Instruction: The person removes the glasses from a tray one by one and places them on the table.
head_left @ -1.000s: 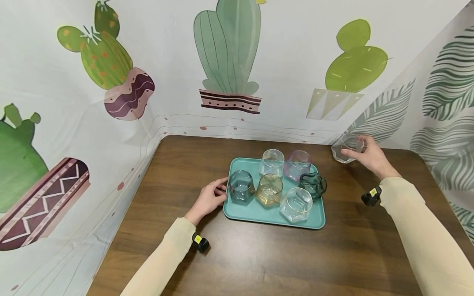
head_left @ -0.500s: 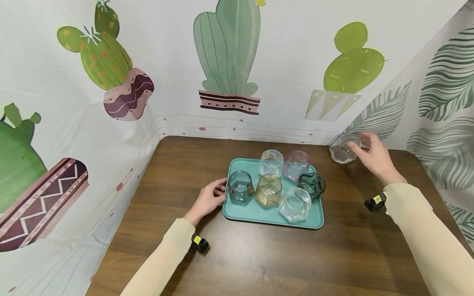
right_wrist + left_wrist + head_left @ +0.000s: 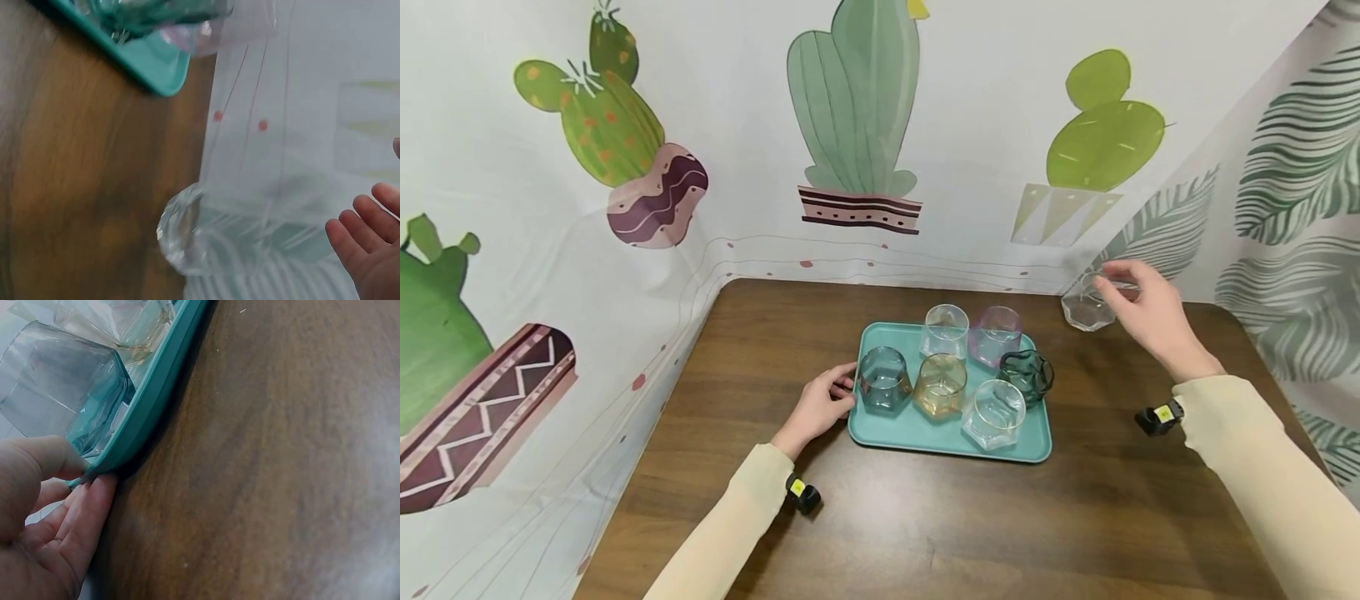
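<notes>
While the tray holds six glasses, left fingers pinch it, right fingers apart near another glass.

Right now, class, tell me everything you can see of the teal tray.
The teal tray is a rectangle with rounded corners and a low raised rim; it looks like plastic. It lies on the brown wooden table, bearing six tinted and clear glasses. The left hand holds its rim at the left end, the thumb on top.

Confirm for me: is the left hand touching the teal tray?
Touching: the left wrist view shows the left hand pinching the teal tray at its rim.
</notes>
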